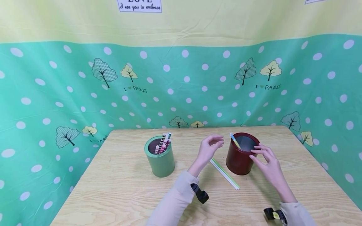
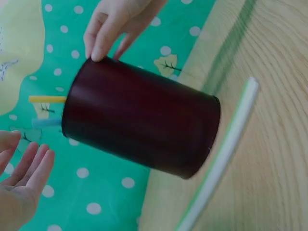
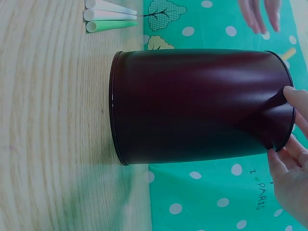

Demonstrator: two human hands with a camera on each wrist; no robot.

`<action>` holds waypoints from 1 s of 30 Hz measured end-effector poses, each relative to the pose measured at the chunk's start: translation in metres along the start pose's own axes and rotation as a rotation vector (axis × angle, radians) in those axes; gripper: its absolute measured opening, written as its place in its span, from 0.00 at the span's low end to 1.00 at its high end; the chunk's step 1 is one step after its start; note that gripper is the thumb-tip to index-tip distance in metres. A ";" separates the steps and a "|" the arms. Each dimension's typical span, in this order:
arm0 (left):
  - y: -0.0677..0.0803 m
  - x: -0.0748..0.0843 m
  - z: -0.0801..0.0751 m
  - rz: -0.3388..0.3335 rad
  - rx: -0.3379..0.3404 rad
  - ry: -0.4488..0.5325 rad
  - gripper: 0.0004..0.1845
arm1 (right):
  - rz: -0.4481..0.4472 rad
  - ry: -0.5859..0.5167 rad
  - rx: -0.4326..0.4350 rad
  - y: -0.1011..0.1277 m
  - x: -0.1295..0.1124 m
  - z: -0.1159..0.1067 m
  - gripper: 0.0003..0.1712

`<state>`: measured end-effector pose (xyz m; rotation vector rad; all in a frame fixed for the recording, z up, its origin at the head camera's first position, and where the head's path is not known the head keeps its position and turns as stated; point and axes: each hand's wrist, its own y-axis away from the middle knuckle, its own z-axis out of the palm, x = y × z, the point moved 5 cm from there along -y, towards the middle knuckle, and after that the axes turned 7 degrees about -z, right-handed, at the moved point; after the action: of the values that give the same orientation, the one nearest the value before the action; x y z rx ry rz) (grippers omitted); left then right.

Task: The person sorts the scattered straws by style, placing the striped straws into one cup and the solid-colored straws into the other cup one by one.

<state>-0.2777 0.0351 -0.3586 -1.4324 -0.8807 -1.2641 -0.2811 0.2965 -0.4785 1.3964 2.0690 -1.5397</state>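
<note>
A dark red cylindrical holder [image 1: 238,160] stands upright on the table, with a blue straw and a yellow straw [image 2: 45,99] sticking out of its mouth. My right hand [image 1: 270,164] holds the holder by the near right of its rim, fingertips and thumb at the edge. To the left of the holder, my left hand [image 1: 208,149] hovers with loosely bent fingers and nothing in them; the left wrist view has those fingers apart, just beyond the mouth. Two white straws and a green straw [image 3: 110,25] lie side by side on the table between the hands.
A light green cylindrical holder [image 1: 161,163] stands further left, with several striped and patterned straws [image 1: 162,147] leaning in it. Behind the wooden table [image 1: 118,188] hangs a green and yellow printed cloth [image 1: 181,84], which also closes off both sides.
</note>
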 end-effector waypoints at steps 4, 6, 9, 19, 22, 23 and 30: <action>0.003 -0.009 -0.006 -0.025 0.001 -0.070 0.11 | 0.020 0.078 0.002 0.002 0.012 0.002 0.17; 0.005 -0.012 -0.008 -0.041 -0.004 -0.117 0.11 | 0.009 0.024 -0.007 0.001 0.005 0.000 0.16; 0.008 -0.018 -0.010 -0.062 -0.024 -0.192 0.11 | -0.002 -0.001 -0.007 0.001 0.005 0.000 0.16; 0.002 -0.059 -0.011 -0.102 -0.137 -0.373 0.09 | 0.016 0.054 0.003 0.000 0.007 0.002 0.16; 0.001 -0.072 -0.011 -0.128 -0.170 -0.425 0.09 | 0.030 0.067 0.003 0.000 0.007 0.002 0.16; 0.001 -0.074 -0.011 -0.135 -0.183 -0.436 0.09 | 0.034 0.066 0.004 0.000 0.007 0.002 0.16; 0.003 -0.082 -0.008 -0.119 -0.277 -0.551 0.08 | 0.029 0.068 0.001 0.001 0.007 0.001 0.16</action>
<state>-0.2924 0.0338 -0.4401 -2.0301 -1.2003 -1.1213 -0.2849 0.2995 -0.4844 1.4921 2.0766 -1.5019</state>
